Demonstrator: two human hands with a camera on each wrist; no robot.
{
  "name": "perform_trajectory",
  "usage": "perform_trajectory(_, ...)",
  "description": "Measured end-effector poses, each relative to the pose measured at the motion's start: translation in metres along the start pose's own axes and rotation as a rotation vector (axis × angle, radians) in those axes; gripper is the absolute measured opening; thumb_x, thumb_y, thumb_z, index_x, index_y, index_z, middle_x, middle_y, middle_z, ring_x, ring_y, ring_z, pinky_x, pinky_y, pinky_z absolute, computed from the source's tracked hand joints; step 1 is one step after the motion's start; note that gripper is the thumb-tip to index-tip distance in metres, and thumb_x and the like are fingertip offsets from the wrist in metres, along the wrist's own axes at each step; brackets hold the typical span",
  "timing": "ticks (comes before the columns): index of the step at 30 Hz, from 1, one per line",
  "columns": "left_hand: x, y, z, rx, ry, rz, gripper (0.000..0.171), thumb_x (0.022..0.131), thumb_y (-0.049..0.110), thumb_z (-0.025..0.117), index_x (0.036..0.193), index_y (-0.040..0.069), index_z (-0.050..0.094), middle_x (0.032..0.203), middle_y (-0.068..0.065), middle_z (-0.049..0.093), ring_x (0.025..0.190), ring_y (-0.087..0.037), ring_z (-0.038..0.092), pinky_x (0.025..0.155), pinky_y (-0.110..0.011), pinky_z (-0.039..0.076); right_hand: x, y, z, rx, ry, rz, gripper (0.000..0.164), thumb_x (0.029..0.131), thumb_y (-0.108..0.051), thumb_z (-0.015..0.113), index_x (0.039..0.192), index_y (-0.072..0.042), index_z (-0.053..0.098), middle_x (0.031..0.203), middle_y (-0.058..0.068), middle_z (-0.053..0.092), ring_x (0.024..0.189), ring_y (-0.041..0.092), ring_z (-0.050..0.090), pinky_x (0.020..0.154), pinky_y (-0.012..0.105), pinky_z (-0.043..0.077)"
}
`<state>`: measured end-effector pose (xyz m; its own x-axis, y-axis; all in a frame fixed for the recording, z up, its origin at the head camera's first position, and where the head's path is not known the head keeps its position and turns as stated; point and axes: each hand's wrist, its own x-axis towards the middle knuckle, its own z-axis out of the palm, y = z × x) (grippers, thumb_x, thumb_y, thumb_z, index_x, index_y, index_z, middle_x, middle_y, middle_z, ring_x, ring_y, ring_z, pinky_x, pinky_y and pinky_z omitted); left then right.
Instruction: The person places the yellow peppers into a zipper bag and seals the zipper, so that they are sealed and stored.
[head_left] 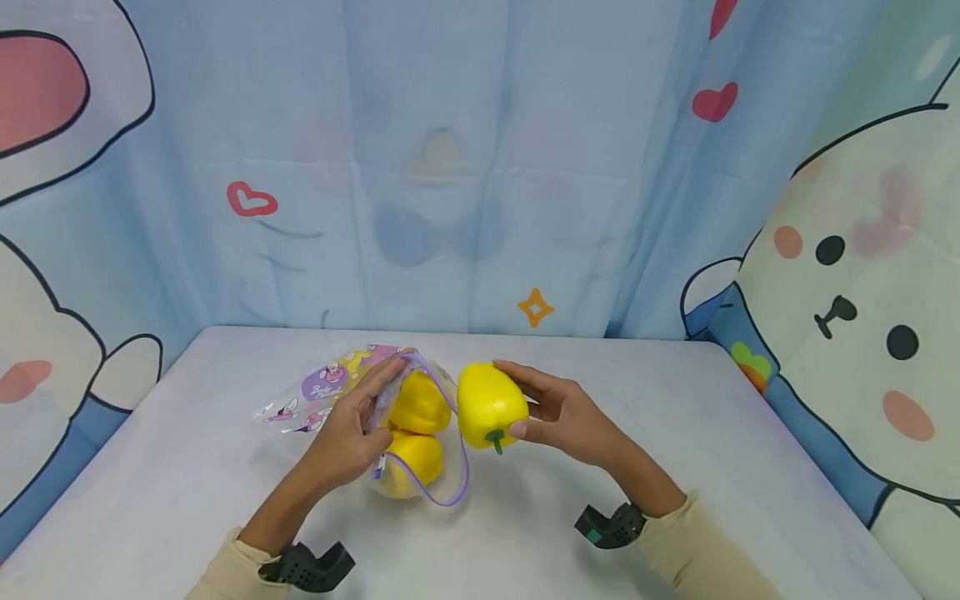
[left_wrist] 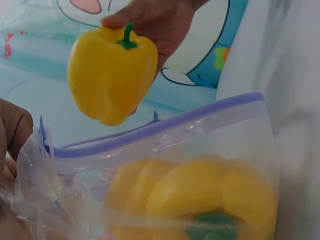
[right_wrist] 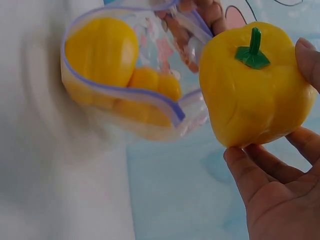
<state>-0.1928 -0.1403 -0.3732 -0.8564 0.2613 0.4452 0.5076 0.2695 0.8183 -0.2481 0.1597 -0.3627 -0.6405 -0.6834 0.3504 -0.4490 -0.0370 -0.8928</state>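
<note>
A yellow bell pepper point(head_left: 489, 406) with a green stem is held by my right hand point(head_left: 564, 417), thumb on one side and fingers on the other. It is beside the mouth of a clear zip bag point(left_wrist: 95, 195) with a purple zip edge and a printed side. My left hand point(head_left: 348, 433) grips the bag at its opening, and the mouth gapes toward the held pepper. Inside the bag lie two more yellow peppers, an upper one point(head_left: 422, 402) and a lower one point(head_left: 415, 458). In the right wrist view the held pepper point(right_wrist: 255, 90) stands apart from the bag.
The bag lies on a white-covered table point(head_left: 525, 533). A light blue curtain point(head_left: 450, 167) with cartoon prints hangs along the back and sides. Each wrist carries a black strapped device, the left one point(head_left: 307, 568) and the right one point(head_left: 611, 527).
</note>
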Motion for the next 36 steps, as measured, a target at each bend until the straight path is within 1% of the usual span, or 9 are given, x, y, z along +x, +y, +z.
perform_trajectory(7,0.000,-0.002,0.000,-0.045,-0.007,0.031,0.078,0.075,-0.020,0.049,0.149,-0.004,0.031,0.157,-0.013,0.026,0.144,-0.031,0.021,0.109,-0.029,0.026,0.001,-0.003,0.016,0.042,-0.136,-0.031,0.067,0.091,-0.004,0.066,0.150,-0.003,0.035,0.153,0.014,0.035,0.137,0.026,0.039,0.107,0.039,0.038)
perform_trajectory(12,0.000,-0.002,0.000,-0.053,-0.010,0.041,0.077,0.075,-0.020,0.049,0.148,-0.006,0.030,0.157,-0.016,0.025,0.144,-0.034,0.021,0.108,-0.028,0.027,0.002,-0.003,0.024,0.065,-0.225,-0.062,0.066,0.093,-0.005,0.063,0.151,-0.003,0.032,0.153,0.014,0.034,0.138,0.028,0.036,0.108,0.040,0.036)
perform_trajectory(17,-0.001,-0.001,0.000,-0.058,-0.011,0.032,0.077,0.075,-0.020,0.049,0.148,-0.006,0.030,0.157,-0.014,0.025,0.145,-0.032,0.020,0.108,-0.027,0.027,0.004,0.001,0.031,0.062,-0.262,-0.062,0.066,0.094,-0.006,0.062,0.152,-0.004,0.030,0.154,0.013,0.033,0.138,0.028,0.036,0.109,0.040,0.036)
perform_trajectory(22,-0.001,0.000,0.000,-0.054,-0.016,0.026,0.077,0.075,-0.019,0.050,0.149,-0.005,0.031,0.157,-0.013,0.025,0.145,-0.032,0.020,0.108,-0.031,0.028,0.005,0.003,0.037,0.036,-0.247,-0.037,0.068,0.093,-0.009,0.064,0.152,-0.006,0.031,0.155,0.011,0.031,0.138,0.027,0.036,0.108,0.039,0.036)
perform_trajectory(25,-0.001,0.000,0.000,-0.040,-0.012,0.023,0.079,0.074,-0.018,0.052,0.149,-0.002,0.032,0.157,-0.009,0.026,0.144,-0.031,0.021,0.107,-0.033,0.030,0.006,0.004,0.040,0.024,-0.227,-0.024,0.070,0.092,-0.009,0.066,0.152,-0.009,0.032,0.156,0.008,0.029,0.139,0.025,0.035,0.109,0.039,0.035)
perform_trajectory(27,-0.001,0.000,0.001,-0.028,-0.011,0.021,0.080,0.074,-0.018,0.054,0.149,0.000,0.033,0.157,-0.006,0.027,0.144,-0.029,0.022,0.107,-0.033,0.032,0.007,0.006,0.042,0.013,-0.220,-0.044,0.069,0.092,-0.008,0.065,0.152,-0.008,0.031,0.157,0.008,0.028,0.139,0.026,0.034,0.109,0.038,0.035)
perform_trajectory(30,-0.002,-0.001,0.002,-0.016,-0.010,0.009,0.082,0.073,-0.017,0.056,0.150,0.004,0.035,0.158,-0.002,0.027,0.145,-0.027,0.022,0.106,-0.032,0.033,0.008,0.009,0.045,-0.010,-0.194,-0.050,0.070,0.092,-0.008,0.065,0.152,-0.007,0.031,0.157,0.009,0.027,0.140,0.026,0.033,0.109,0.037,0.035)
perform_trajectory(33,-0.002,-0.001,0.002,-0.012,-0.016,0.012,0.081,0.073,-0.016,0.056,0.149,0.003,0.035,0.158,-0.002,0.026,0.145,-0.027,0.021,0.106,-0.033,0.033,0.010,0.010,0.048,-0.046,-0.162,-0.045,0.069,0.092,-0.008,0.065,0.152,-0.008,0.031,0.157,0.009,0.027,0.140,0.025,0.033,0.109,0.038,0.034)
perform_trajectory(36,-0.002,0.000,0.002,-0.010,-0.027,0.032,0.082,0.073,-0.016,0.056,0.150,0.003,0.034,0.158,-0.002,0.025,0.145,-0.026,0.021,0.107,-0.033,0.031,0.011,0.010,0.050,-0.071,-0.133,-0.034,0.069,0.092,-0.009,0.065,0.153,-0.009,0.031,0.157,0.007,0.028,0.140,0.024,0.034,0.109,0.040,0.034)
